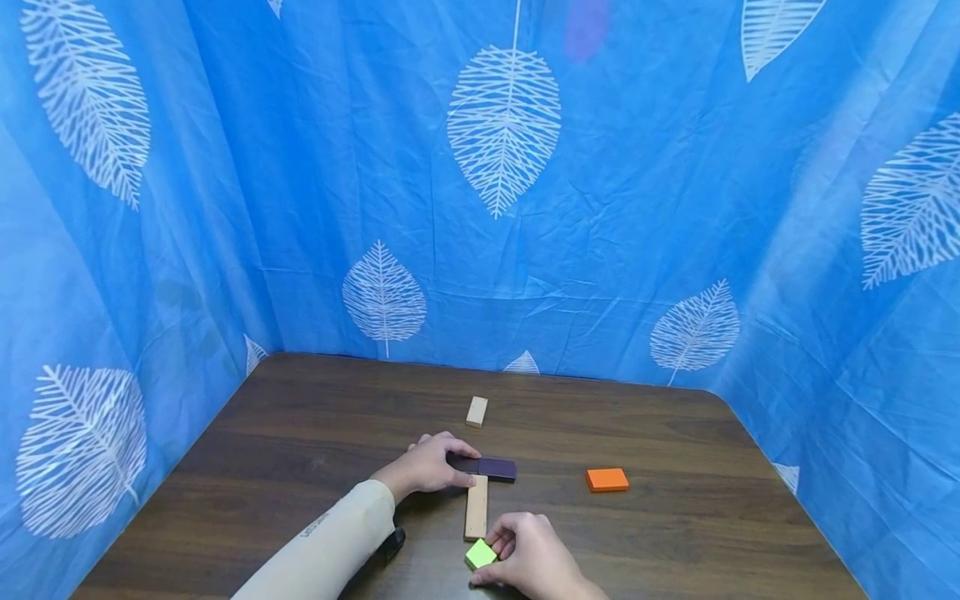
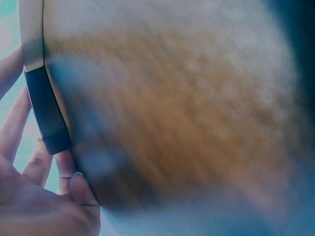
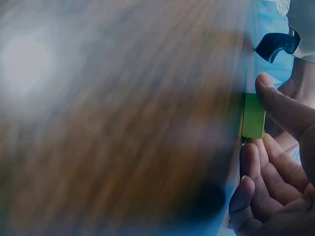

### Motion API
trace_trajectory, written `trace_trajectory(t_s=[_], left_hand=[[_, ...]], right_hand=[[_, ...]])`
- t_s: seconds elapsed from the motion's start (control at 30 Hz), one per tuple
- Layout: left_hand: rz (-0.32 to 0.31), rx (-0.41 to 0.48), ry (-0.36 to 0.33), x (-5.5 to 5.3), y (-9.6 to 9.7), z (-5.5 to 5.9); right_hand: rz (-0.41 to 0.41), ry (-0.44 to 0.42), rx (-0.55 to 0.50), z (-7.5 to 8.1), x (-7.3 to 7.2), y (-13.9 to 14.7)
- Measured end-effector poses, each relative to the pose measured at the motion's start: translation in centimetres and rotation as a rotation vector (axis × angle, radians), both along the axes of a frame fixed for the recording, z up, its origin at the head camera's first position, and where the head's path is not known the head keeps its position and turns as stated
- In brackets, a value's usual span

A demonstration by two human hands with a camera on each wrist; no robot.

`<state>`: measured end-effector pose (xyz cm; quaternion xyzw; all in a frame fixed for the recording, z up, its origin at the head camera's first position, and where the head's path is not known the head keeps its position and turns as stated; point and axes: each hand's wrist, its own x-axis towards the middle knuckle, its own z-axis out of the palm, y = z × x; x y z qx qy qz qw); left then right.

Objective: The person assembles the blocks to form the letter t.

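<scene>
My left hand (image 1: 427, 464) lies across the left part of a dark purple row, its thumb and fingers on opposite long sides of a dark block (image 1: 461, 461). That block (image 2: 47, 108) also shows in the left wrist view. A purple block (image 1: 497, 470) adjoins it on the right. Below the row, a long plain wooden block (image 1: 476, 508) stretches toward me. My right hand (image 1: 536, 554) pinches a bright green block (image 1: 481, 554) between thumb and fingers, close to the wooden block's near end. The green block (image 3: 254, 115) appears edge-on in the right wrist view.
An orange block (image 1: 607, 479) lies on the brown table (image 1: 675, 542) to the right. Farther back is a short pale wooden block (image 1: 476, 412). Blue curtain (image 1: 615, 208) with white leaf prints surrounds the table's back and sides.
</scene>
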<state>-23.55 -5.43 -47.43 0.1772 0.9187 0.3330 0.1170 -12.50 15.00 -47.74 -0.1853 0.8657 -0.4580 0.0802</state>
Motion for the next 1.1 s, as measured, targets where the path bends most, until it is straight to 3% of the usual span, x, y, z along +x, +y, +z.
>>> trace_trajectory(t_s=[0.47, 0.6, 0.7, 0.9, 1.1], left_hand=[[-0.015, 0.011, 0.009, 0.0, -0.1, 0.1], [-0.017, 0.01, 0.016, 0.0, -0.1, 0.0], [-0.014, 0.007, 0.016, 0.0, -0.1, 0.0], [-0.01, 0.009, 0.013, 0.0, -0.1, 0.0], [-0.015, 0.021, 0.004, 0.0, -0.1, 0.0]], right_hand=[[-0.01, 0.014, 0.025, 0.2, 0.0, 0.1], [-0.051, 0.105, 0.097, 0.8, 0.0, 0.8], [-0.088, 0.147, 0.09, 1.3, -0.3, 1.5], [-0.116, 0.063, -0.066, 2.2, -1.2, 3.6], [-0.158, 0.027, -0.086, 3.1, -2.0, 5.8]])
